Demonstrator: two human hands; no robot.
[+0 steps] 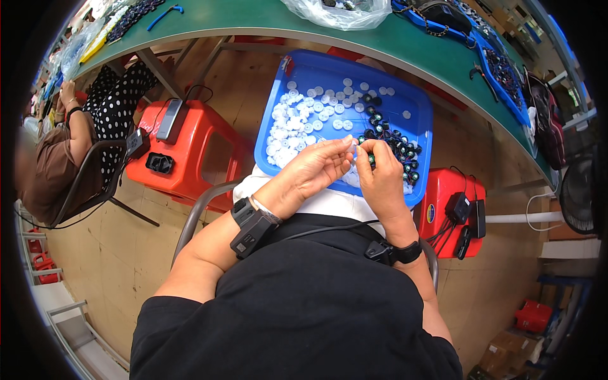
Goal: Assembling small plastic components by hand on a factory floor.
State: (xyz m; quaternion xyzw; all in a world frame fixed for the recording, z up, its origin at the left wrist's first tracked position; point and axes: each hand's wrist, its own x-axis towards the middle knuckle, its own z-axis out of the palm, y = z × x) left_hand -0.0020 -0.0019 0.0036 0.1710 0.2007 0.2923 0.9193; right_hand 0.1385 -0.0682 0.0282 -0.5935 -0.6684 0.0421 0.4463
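A blue plastic tray rests across my lap. Many small round white discs lie in its left and middle parts. Toward its right side are dark, shiny rounded pieces, some with a greenish glint. My left hand and my right hand meet over the tray's near side. Their fingertips pinch a small whitish piece between them; its exact shape is mostly hidden by the fingers.
A green-topped table runs past the tray's far side, bearing a clear plastic bag and blue trays of parts. Red stools with cabled devices stand on both sides. Another person sits at the left; a fan stands right.
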